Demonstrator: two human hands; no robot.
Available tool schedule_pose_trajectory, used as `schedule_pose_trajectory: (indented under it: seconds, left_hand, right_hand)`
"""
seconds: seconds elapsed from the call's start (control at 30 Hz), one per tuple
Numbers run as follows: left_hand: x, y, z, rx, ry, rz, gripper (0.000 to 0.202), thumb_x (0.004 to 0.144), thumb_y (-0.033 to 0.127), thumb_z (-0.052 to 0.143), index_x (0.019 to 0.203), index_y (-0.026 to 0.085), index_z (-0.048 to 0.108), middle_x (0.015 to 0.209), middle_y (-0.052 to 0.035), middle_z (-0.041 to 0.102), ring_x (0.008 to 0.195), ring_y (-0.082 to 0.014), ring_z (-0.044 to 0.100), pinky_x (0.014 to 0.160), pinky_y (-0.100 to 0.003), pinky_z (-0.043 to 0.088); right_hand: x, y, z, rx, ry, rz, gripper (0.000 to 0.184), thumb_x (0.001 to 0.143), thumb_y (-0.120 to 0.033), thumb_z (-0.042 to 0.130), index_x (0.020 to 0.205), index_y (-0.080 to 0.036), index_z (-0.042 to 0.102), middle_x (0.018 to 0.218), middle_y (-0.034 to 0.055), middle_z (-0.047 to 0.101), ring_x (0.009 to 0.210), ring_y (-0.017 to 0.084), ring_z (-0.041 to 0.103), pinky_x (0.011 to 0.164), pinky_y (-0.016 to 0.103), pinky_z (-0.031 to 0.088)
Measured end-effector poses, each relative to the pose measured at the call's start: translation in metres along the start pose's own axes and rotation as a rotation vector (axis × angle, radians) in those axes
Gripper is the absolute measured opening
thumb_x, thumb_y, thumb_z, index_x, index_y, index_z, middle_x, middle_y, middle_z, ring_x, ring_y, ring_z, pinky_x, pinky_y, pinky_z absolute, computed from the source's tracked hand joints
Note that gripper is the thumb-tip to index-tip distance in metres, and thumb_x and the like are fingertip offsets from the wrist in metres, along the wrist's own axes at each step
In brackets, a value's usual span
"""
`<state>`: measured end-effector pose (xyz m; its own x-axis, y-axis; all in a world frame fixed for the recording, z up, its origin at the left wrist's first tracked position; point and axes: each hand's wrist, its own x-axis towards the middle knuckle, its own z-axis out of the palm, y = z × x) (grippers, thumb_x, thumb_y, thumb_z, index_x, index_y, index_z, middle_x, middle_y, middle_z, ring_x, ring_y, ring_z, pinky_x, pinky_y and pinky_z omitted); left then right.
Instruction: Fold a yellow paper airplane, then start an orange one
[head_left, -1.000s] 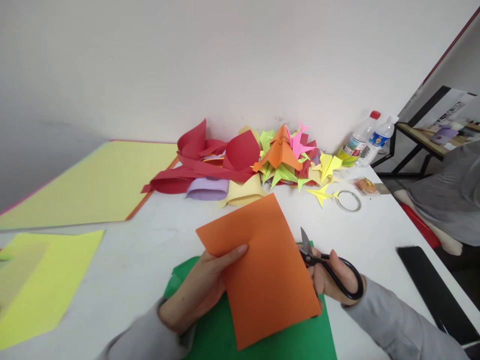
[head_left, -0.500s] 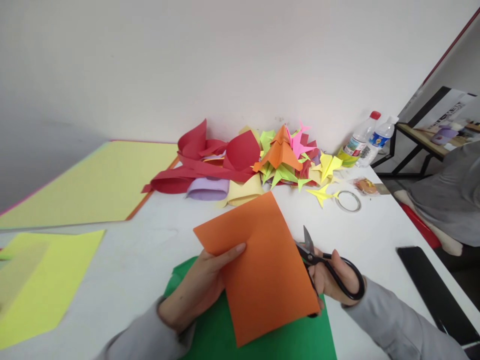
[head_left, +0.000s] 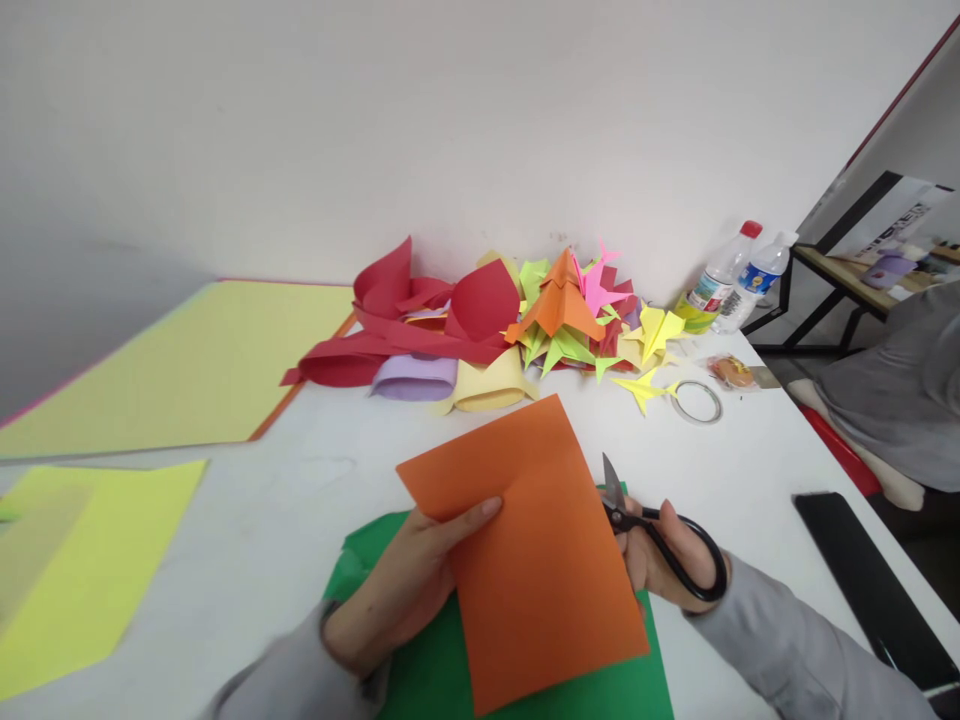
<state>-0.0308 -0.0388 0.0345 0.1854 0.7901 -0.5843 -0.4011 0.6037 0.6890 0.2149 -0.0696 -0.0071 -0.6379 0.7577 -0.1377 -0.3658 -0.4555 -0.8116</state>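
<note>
My left hand [head_left: 420, 570] grips an orange sheet of paper [head_left: 540, 560] by its left side, thumb on top and fingers hidden behind. In my right hand [head_left: 667, 555] are black-handled scissors [head_left: 626, 515], their blades apart at the paper's right edge; one blade points up in front and the other is mostly behind the sheet. Whether the blades touch the paper I cannot tell. Beneath both lies a green sheet of paper [head_left: 427, 655] on the white table [head_left: 277, 560], partly covered by the orange one.
Red curled paper pieces [head_left: 405, 340] and folded paper shapes [head_left: 562, 310] are heaped by the wall. Yellow sheets [head_left: 97, 570] lie at left. Two bottles [head_left: 739, 280], a tape roll [head_left: 697, 402] and a black flat object [head_left: 862, 580] are on the right. A person [head_left: 900, 380] sits beyond.
My left hand and the orange paper have shifted slightly right and toward me. The scissors stay nearly in place, blades still apart, with more of the green sheet showing near them.
</note>
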Motion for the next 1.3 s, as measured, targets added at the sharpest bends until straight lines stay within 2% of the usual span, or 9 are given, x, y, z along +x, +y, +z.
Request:
schedule_pose_trajectory:
  seconds: [0.17,0.27,0.37,0.6,0.77,0.87,1.0,1.17,1.3]
  left_hand:
    - [0.001,0.002,-0.001,-0.018,0.017,0.015,0.045,0.065,0.023,0.085,0.106,0.016,0.070,0.118,-0.0123,0.072,0.109,-0.0334,0.068,0.083,-0.037,0.062]
    - [0.001,0.004,-0.002,-0.031,0.027,0.027,0.047,0.066,0.022,0.085,0.109,0.017,0.069,0.118,-0.0120,0.072,0.109,-0.0330,0.068,0.082,-0.037,0.062]
    - [0.001,0.004,0.000,-0.038,0.024,0.029,0.046,0.066,0.021,0.085,0.108,0.017,0.069,0.117,-0.0121,0.072,0.107,-0.0331,0.069,0.081,-0.037,0.062]
    - [0.001,0.005,0.000,-0.019,0.024,0.018,0.048,0.065,0.021,0.085,0.110,0.016,0.068,0.117,-0.0124,0.072,0.107,-0.0330,0.069,0.081,-0.037,0.062]
    - [0.001,-0.002,-0.002,0.016,-0.043,-0.013,0.055,0.065,0.026,0.086,0.115,0.016,0.067,0.115,-0.0123,0.073,0.104,-0.0335,0.070,0.082,-0.039,0.061]
    - [0.000,-0.005,-0.003,0.028,-0.058,-0.018,0.061,0.064,0.026,0.087,0.120,0.018,0.065,0.114,-0.0111,0.074,0.102,-0.0325,0.070,0.082,-0.039,0.061]
    - [0.001,-0.001,-0.006,0.016,-0.078,-0.027,0.053,0.062,0.028,0.088,0.110,0.017,0.069,0.108,-0.0116,0.076,0.096,-0.0334,0.072,0.076,-0.038,0.061]
    - [0.003,0.007,-0.011,-0.074,-0.090,-0.008,0.038,0.058,0.028,0.089,0.090,0.016,0.073,0.101,-0.0100,0.078,0.090,-0.0318,0.073,0.071,-0.034,0.061]
    - [0.002,0.008,-0.010,-0.045,-0.093,-0.036,0.039,0.059,0.029,0.089,0.093,0.016,0.074,0.103,-0.0107,0.077,0.091,-0.0319,0.073,0.073,-0.035,0.062]
  right_hand:
    - [0.000,-0.002,0.003,0.008,0.044,-0.015,0.097,0.077,-0.088,0.034,0.144,-0.018,0.036,0.079,0.0043,0.068,0.043,0.009,0.050,0.043,0.020,0.036]
    - [0.000,-0.005,0.004,0.017,0.036,-0.001,0.100,0.077,-0.089,0.030,0.147,-0.018,0.030,0.073,0.0020,0.067,0.038,0.009,0.046,0.040,0.020,0.033]
    - [0.001,-0.007,0.005,0.043,0.007,-0.032,0.099,0.078,-0.087,0.034,0.149,-0.019,0.026,0.069,0.0000,0.066,0.037,0.009,0.045,0.039,0.019,0.033]
    - [0.001,-0.009,0.005,0.061,-0.022,-0.021,0.093,0.078,-0.085,0.042,0.145,-0.021,0.031,0.066,-0.0028,0.064,0.038,0.009,0.049,0.039,0.018,0.035]
    - [0.000,-0.009,0.004,-0.031,-0.010,0.024,0.089,0.082,-0.086,0.026,0.145,-0.023,0.030,0.074,-0.0001,0.067,0.038,0.008,0.048,0.040,0.019,0.034]
    - [-0.001,-0.007,0.001,-0.031,-0.009,0.017,0.085,0.082,-0.085,0.028,0.140,-0.024,0.036,0.081,0.0011,0.068,0.039,0.007,0.050,0.040,0.019,0.035]
    - [-0.001,-0.004,-0.001,0.008,-0.047,-0.016,0.083,0.081,-0.084,0.037,0.136,-0.022,0.042,0.077,0.0003,0.066,0.038,0.007,0.049,0.040,0.019,0.036]
    - [0.000,-0.003,-0.001,0.029,-0.088,0.016,0.086,0.079,-0.084,0.043,0.137,-0.021,0.040,0.074,-0.0005,0.065,0.037,0.007,0.048,0.039,0.020,0.038]
    - [-0.001,-0.005,-0.001,0.044,-0.128,0.031,0.082,0.079,-0.082,0.045,0.135,-0.022,0.043,0.075,-0.0008,0.065,0.036,0.006,0.047,0.039,0.019,0.038]
